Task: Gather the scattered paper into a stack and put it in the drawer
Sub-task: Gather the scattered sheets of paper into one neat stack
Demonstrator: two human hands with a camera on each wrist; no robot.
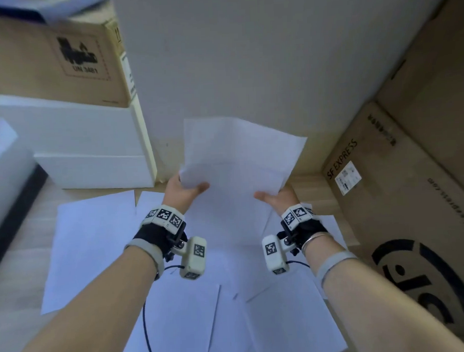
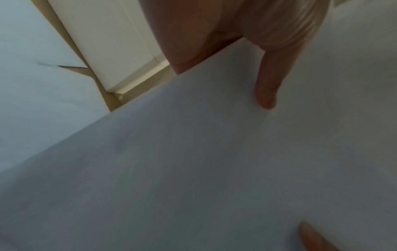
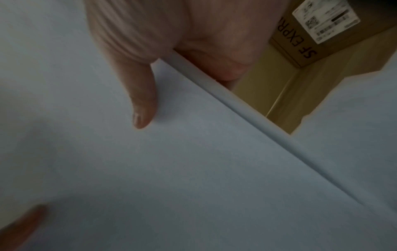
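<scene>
A small sheaf of white paper (image 1: 238, 159) is held up above the wooden floor, its sheets fanned and not aligned. My left hand (image 1: 185, 190) pinches its left edge, thumb on top. My right hand (image 1: 275, 196) pinches the right edge the same way. In the left wrist view the thumb (image 2: 268, 81) lies on the paper (image 2: 193, 169); in the right wrist view the thumb (image 3: 139, 95) does the same on the paper (image 3: 171, 169). Several more loose sheets (image 1: 93, 243) lie scattered on the floor under my arms. No drawer is recognisable.
A white cabinet (image 1: 96, 144) stands at the left with a cardboard box (image 1: 50, 56) on top. Big cardboard boxes, one marked SF EXPRESS (image 1: 402, 195), line the right side. A white wall (image 1: 247, 55) is straight ahead.
</scene>
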